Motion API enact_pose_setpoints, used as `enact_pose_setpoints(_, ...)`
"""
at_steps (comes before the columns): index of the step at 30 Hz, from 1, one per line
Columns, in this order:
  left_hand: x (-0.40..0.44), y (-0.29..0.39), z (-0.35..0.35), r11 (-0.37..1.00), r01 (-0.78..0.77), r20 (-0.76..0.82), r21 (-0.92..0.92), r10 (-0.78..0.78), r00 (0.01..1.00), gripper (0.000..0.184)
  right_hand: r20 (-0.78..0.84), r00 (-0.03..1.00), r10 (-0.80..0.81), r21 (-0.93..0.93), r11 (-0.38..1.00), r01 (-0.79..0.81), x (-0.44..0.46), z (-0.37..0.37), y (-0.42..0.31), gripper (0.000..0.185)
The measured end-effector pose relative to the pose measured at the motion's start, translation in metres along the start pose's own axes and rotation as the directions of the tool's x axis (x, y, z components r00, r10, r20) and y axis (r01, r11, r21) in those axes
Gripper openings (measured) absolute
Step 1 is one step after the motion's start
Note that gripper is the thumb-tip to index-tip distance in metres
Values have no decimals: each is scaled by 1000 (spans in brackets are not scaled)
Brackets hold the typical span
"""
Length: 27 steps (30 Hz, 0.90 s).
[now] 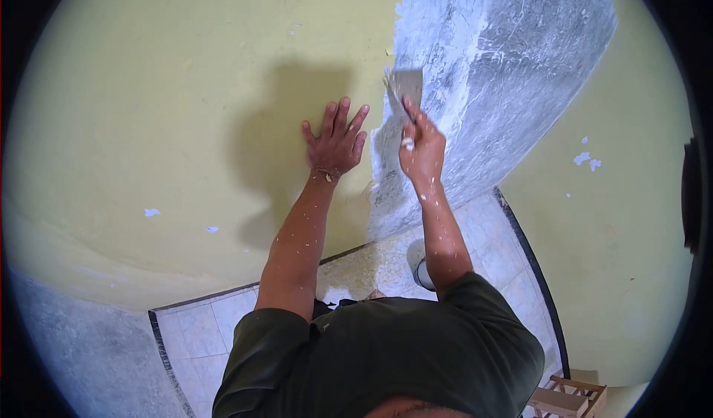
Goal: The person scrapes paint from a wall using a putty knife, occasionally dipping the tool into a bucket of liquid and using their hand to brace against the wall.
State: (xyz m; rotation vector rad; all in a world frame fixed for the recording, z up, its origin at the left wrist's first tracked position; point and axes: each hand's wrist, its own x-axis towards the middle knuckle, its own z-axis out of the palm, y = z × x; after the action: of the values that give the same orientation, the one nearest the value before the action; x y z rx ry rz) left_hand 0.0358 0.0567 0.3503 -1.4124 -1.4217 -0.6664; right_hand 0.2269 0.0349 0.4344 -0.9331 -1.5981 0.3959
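My left hand lies flat with spread fingers on the yellow painted wall. To its right, my right hand is closed around the handle of a scraper. The scraper's blade is at the ragged edge where yellow paint meets the bare grey-white patch. A small curl of paint shows at the blade's left side. Pale paint flakes stick to both forearms and to my right hand. Part of the scraper's handle is hidden inside my fingers.
Below the wall is a tiled floor with a dark border, littered with paint chips near the wall. A round container stands partly behind my right arm. A wooden piece of furniture is at lower right.
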Motion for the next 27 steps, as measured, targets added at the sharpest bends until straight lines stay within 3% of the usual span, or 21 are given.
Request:
enact_pose_setpoints(2,-4,1,-1,1000,-2,-9,1,2,1000,57,15,998,-63,-44,997,63,-31,7,40,47)
enact_pose_setpoints(5,-1,2,-2,1000,-11,7,-7,11,1000,56,-13,997,-76,-58,995,75,-36,19,41,46)
enact_pose_setpoints(9,2,2,-6,1000,3,16,-4,-3,1000,54,16,998,66,-80,995,-64,1,9,-5,45)
enact_pose_setpoints(11,0,1,-10,1000,2,23,11,-3,1000,53,19,999,-36,-74,997,38,-8,6,10,46)
enact_pose_setpoints(14,5,-1,-18,998,41,1,-37,-41,999,55,65,998,5,-157,988,6,-61,14,56,49)
enact_pose_setpoints(17,24,-15,-40,998,-8,36,60,5,999,56,-29,990,-141,-119,984,136,-100,32,95,50)
enact_pose_setpoints(19,49,-28,-55,998,-49,26,-28,50,998,55,50,996,76,-47,996,-73,-111,36,100,49)
enact_pose_setpoints(22,59,-44,-47,992,-123,-52,30,125,991,55,-25,1000,-4,-23,1000,4,-101,46,97,52)
enact_pose_setpoints(24,59,-37,-44,997,-77,-25,29,78,997,55,-22,1000,5,-10,1000,-6,-78,48,78,52)
enact_pose_setpoints(26,51,-30,-44,999,-26,19,22,25,999,56,-108,987,-120,-73,991,113,-63,45,62,52)
enact_pose_setpoints(27,52,-32,-44,999,-35,44,18,34,998,56,-84,994,-66,-59,996,61,-66,44,60,53)
